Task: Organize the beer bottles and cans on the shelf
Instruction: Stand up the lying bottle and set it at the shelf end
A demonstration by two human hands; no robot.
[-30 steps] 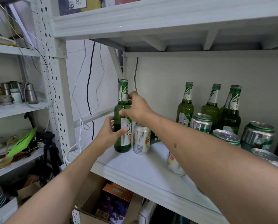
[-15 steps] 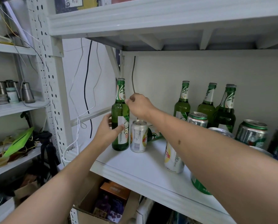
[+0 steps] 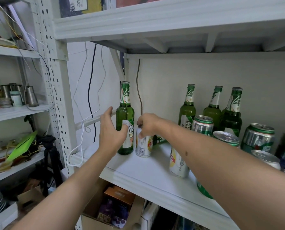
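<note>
At the left end of the shelf [image 3: 138,170], my left hand [image 3: 112,135] is open beside the tall green bottle [image 3: 125,120] so it won't tip. My right hand [image 3: 147,124] has its grip curled over the white can [image 3: 144,146] next to it, I think to line it up.

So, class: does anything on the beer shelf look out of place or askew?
Yes. Behind the white can under the right hand, a green bottle appears to lie on its side, while the other bottles stand upright.
</note>
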